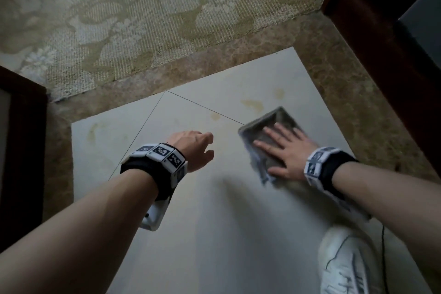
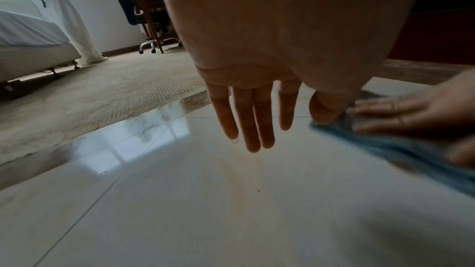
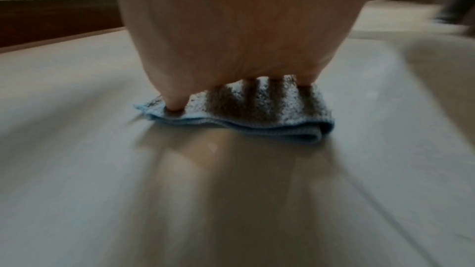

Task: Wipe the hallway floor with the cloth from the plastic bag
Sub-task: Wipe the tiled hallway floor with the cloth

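Observation:
A folded blue-grey cloth (image 1: 269,133) (image 2: 380,143) (image 3: 257,113) lies flat on the pale floor tiles (image 1: 214,198), blurred by motion. My right hand (image 1: 284,150) (image 3: 226,48) presses down on it with straight, spread fingers. My left hand (image 1: 195,150) (image 2: 254,109) hangs just above the tiles to the left of the cloth, fingers straight and loose, holding nothing. Yellowish stains (image 1: 253,102) mark the tile beyond the cloth. No plastic bag is in view.
A patterned beige carpet (image 1: 143,19) begins past a brown marble border (image 1: 214,64). Dark wooden furniture (image 1: 381,55) stands at the right and a dark frame (image 1: 21,150) at the left. My white shoe (image 1: 346,265) is at the bottom right. A bed (image 2: 30,44) stands far off.

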